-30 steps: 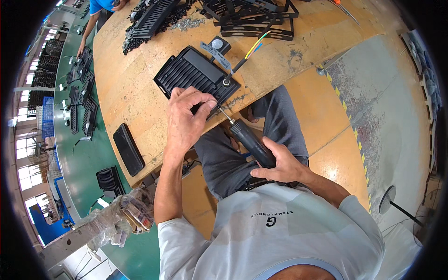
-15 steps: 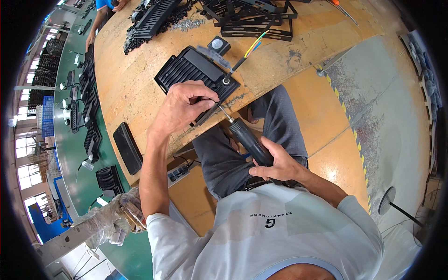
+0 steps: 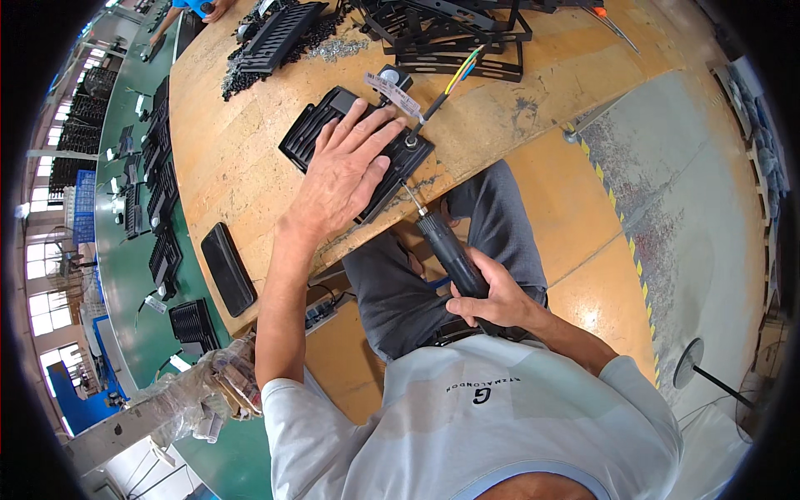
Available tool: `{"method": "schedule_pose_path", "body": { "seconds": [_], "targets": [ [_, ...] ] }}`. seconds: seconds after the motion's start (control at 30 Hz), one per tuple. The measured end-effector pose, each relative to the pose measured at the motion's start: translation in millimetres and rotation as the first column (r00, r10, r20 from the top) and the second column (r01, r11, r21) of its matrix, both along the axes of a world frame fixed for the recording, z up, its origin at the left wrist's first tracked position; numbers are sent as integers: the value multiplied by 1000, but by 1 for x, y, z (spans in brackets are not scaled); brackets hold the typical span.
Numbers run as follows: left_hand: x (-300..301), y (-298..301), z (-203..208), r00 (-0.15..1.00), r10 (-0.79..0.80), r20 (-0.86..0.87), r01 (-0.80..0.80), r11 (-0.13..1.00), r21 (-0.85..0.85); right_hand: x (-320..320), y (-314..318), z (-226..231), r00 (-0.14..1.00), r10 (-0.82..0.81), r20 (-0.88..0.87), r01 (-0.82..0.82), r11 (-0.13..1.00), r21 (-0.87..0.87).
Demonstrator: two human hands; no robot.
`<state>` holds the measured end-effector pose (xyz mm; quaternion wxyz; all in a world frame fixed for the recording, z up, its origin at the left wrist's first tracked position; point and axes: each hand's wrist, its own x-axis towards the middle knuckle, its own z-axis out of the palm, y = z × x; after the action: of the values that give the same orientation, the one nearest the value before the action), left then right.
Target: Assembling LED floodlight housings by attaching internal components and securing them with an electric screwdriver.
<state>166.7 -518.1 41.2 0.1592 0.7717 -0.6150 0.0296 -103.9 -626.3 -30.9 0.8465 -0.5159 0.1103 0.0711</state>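
My left hand lies with its fingers spread over the ribbed back of a black floodlight near the table's edge. In my right hand is a black electric screwdriver, pointing up and away from me. Its thin bit meets the floodlight's near side edge; any screw there is too small to make out. A short cable with bare coloured wire ends rises from the housing. Beside it are a white label and a small sensor with a pale dome.
Black metal brackets are heaped at the back, beside piles of small screws and another black housing. A phone lies at left; an orange-handled screwdriver at far right. A green conveyor carries more floodlights. Another person's hand shows far left.
My left hand has gone from pinching at the bit's tip to lying flat on the floodlight. The screwdriver's tip has moved slightly up to the housing's edge.
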Motion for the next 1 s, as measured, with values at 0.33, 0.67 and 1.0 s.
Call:
{"method": "schedule_pose_path", "body": {
  "seconds": [0.33,0.67,1.0],
  "targets": [
    [0,-6,-7,997,43,-60,-41,999,34,2,-6,3,1000,12,-22,-11,999,36],
    [-2,-10,-6,993,51,-107,-47,998,31,5,-13,8,1000,18,-26,-16,998,62],
    [-2,-9,-5,990,46,-132,-43,999,28,7,-55,40,971,180,-158,-173,983,56]
  ]
}}
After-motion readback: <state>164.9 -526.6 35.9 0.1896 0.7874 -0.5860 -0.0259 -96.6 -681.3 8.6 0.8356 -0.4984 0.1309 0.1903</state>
